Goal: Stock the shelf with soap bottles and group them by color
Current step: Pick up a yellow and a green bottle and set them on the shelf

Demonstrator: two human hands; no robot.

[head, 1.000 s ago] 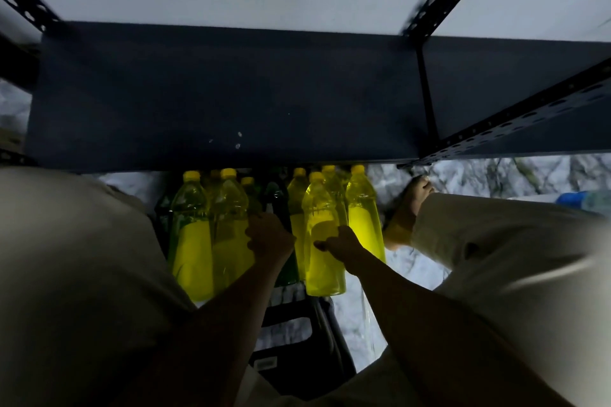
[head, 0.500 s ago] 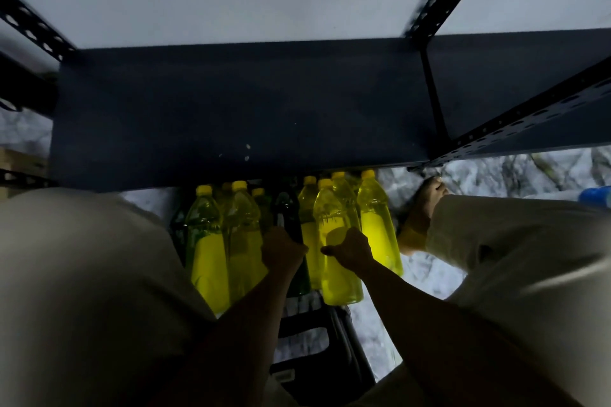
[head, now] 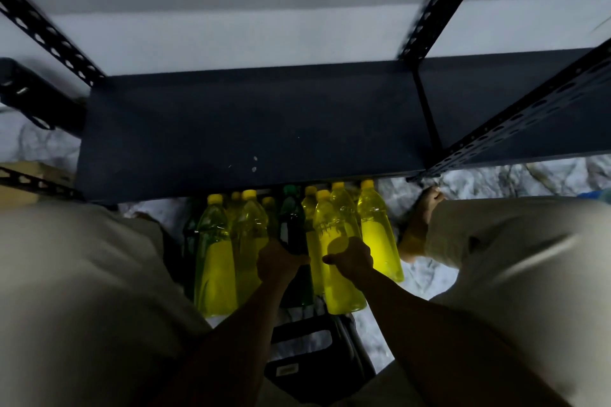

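Observation:
Several yellow soap bottles with yellow caps stand on the floor below a dark shelf board (head: 251,129). My left hand (head: 279,263) grips a dark green bottle (head: 292,225) with a green cap, raised among the yellow ones. My right hand (head: 350,258) grips a yellow bottle (head: 334,231) around its middle. Further yellow bottles stand at the left (head: 215,261) and at the right (head: 378,231). Another dark bottle (head: 190,235) shows at the far left of the group.
A black crate (head: 317,370) sits on the marble floor between my knees. My pale trouser legs fill both lower corners and my bare foot (head: 420,221) rests at the right. Slotted metal shelf posts (head: 439,3) rise at both sides. A blue object (head: 598,193) lies far right.
The view has tilted up, so the bottles sit lower in the frame. My left hand has lifted the dark green bottle up from between the yellow ones. My right hand keeps its hold.

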